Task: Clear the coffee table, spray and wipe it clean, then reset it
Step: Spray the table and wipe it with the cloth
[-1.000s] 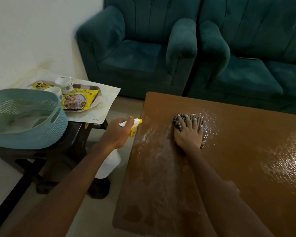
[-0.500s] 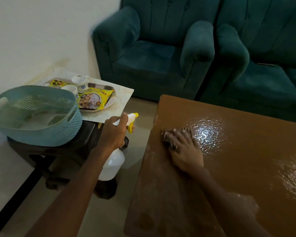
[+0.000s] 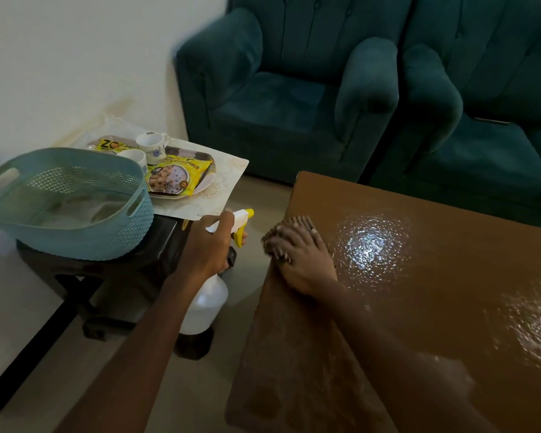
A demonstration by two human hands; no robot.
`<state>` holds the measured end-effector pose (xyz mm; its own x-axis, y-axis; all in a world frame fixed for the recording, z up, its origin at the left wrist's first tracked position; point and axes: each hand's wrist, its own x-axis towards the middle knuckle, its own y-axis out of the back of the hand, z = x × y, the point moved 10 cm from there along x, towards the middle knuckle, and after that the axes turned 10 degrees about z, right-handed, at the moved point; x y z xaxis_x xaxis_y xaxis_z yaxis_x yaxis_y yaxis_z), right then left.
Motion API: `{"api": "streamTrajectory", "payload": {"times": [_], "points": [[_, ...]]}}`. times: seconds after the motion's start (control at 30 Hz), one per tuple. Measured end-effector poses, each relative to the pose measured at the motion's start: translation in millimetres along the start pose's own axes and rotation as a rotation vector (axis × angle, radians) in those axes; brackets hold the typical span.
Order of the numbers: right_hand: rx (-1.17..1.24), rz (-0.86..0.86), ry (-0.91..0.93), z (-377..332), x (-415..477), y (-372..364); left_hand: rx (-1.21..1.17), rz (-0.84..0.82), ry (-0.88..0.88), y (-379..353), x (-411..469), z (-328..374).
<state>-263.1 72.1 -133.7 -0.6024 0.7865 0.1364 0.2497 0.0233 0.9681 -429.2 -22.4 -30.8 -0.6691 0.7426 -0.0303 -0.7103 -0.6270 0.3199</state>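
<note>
Gripped in the left hand [image 3: 208,245]: white spray bottle [image 3: 205,303] with yellow trigger, held off the left edge of the coffee table [image 3: 419,323], nozzle toward it. Right hand [image 3: 303,260] lies flat, fingers spread, pressing a dark cloth [image 3: 295,225] onto the table's far-left corner. Tabletop wet and glossy right of the cloth, streaked dull on the near left. Left of scene, on a dark side table [image 3: 132,276]: teal basket [image 3: 75,214], contents unclear. Just beyond it, a tray [image 3: 200,164] holds two yellow snack packets [image 3: 177,178] and two white cups [image 3: 152,146]. Teal sofas [image 3: 294,104] stand at far side.
</note>
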Motion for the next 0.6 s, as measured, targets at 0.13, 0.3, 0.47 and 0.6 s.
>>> {"api": "streamTrajectory", "payload": {"times": [0.13,0.3,0.47,0.6], "points": [[0.001,-0.058,0.144,-17.3,-54.5,0.9,-0.005,-0.044,0.034,-12.3,-6.6,2.1],[-0.052,-0.004,-0.079,63.4,-45.7,18.4,0.042,-0.102,0.027,-33.4,-9.7,7.3],[-0.094,0.047,-0.334,105.9,-71.0,34.8,0.057,-0.172,0.020,-59.5,-23.0,22.9],[-0.087,-0.004,-0.191,101.4,-129.9,39.0,0.080,-0.263,-0.018,-89.3,-30.5,35.7]]}}
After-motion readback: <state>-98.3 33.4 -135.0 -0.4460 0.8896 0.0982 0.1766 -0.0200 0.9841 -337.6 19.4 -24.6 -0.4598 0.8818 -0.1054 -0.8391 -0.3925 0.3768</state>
